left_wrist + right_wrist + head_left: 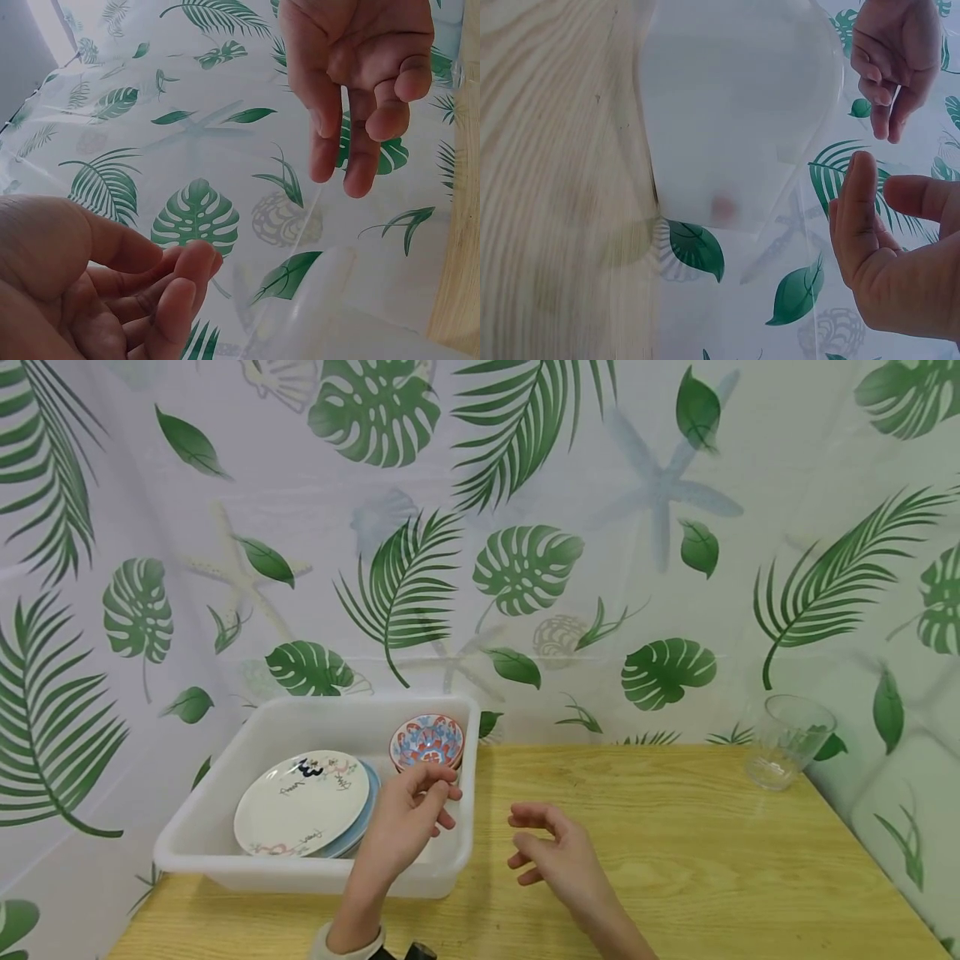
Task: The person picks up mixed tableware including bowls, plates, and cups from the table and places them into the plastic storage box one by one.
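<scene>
My left hand [405, 818] hovers over the front right part of a white plastic tub [247, 865], its fingers loosely bent and holding nothing. Just right of the tub, my right hand [558, 856] is raised over the table, also holding nothing, fingers relaxed. Inside the tub lies a white oval plate [307, 810] with floral and script decoration, over a blue plate [370, 806] whose edge peeks out. Red-and-blue patterned bowl [427, 742] sits at the tub's back right corner, its lower edge partly behind the left hand. The right wrist view shows the tub's outer side [735, 112].
A clear drinking glass [787, 743] stands at the table's back right corner. The yellow wood-grain table [675, 860] ends at a leaf-printed sheet [525, 468] that hangs behind it and along both sides.
</scene>
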